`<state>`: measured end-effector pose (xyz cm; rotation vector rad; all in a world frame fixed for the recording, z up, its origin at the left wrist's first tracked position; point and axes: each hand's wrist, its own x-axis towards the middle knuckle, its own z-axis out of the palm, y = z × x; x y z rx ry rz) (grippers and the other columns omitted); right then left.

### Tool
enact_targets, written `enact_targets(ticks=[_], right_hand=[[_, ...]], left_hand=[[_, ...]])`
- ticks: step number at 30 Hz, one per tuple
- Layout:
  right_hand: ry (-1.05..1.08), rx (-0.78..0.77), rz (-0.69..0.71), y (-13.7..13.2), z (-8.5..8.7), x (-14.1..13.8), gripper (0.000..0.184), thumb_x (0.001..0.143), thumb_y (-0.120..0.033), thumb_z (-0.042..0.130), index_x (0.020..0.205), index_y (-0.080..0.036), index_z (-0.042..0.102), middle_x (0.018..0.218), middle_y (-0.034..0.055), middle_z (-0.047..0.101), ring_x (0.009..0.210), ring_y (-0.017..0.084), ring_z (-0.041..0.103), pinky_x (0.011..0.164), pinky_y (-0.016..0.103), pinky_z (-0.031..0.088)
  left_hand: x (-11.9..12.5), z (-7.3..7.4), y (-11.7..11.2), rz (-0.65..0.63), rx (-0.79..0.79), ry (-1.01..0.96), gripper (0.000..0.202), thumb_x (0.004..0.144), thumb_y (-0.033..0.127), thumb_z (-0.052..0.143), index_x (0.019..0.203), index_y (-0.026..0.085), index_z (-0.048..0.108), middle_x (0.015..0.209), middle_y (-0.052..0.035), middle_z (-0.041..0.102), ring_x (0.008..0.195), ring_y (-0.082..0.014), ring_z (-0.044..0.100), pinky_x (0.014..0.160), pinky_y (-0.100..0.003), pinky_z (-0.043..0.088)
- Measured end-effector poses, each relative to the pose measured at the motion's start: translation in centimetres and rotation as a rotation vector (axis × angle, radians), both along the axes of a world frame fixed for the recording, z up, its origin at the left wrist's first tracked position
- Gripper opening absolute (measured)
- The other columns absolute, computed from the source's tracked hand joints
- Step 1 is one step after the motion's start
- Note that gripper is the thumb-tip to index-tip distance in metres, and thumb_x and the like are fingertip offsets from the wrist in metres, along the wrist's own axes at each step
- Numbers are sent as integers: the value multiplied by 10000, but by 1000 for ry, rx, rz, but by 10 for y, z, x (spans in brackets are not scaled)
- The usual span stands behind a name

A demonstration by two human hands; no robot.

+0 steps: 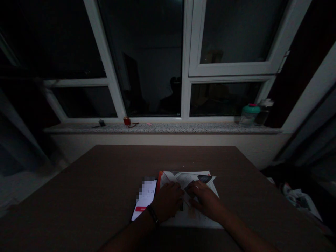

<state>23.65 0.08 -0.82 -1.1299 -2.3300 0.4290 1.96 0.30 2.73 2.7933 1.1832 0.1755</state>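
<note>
Printed paper (193, 218) lies near the front of the table, with red along its left edge and a folded, angled flap (207, 178) at its upper right. My left hand (169, 197) rests over its left half, fingers bent and pressed to the sheet. A dark band (152, 215) circles that wrist. From the right, my right hand (203, 197) bends its fingers onto the folded part, its thumb lower down and a ring on one finger. Both hands seem to grip the paper, though dim light hides the fingertips. Left of the paper lies a lit phone (145, 197).
Beyond the brown table (78, 196) runs a speckled windowsill (168, 128). On it stand a green-lidded bottle (249, 114), a clear bottle (264, 112), a small red item (127, 121) and a small dark bottle (102, 122). White bags (301, 199) lie at the right.
</note>
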Motion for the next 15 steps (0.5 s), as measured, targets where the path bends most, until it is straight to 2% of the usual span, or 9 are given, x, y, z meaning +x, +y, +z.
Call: enact_targets(ticks=[7,15], right_hand=[[10,-16,-2,-1,2,-2,254,800,-133,649,1030,-233,605,1083,53,614,1047,248,524,897,369,421],[-25,-21,-42,-3,4,-6,277,769,-168,694,1018,-232,592,1057,40,612,1019,242,518,866,356,414]], left_hand=[[-1,-5,2,23,-3,-17,195,898,162,575,1085,215,594,1148,-56,572,1086,-250,516,917,-367,421],[0,-3,1,30,-8,-9,175,908,175,561,1076,214,593,1150,-59,573,1067,-258,523,899,-378,424]])
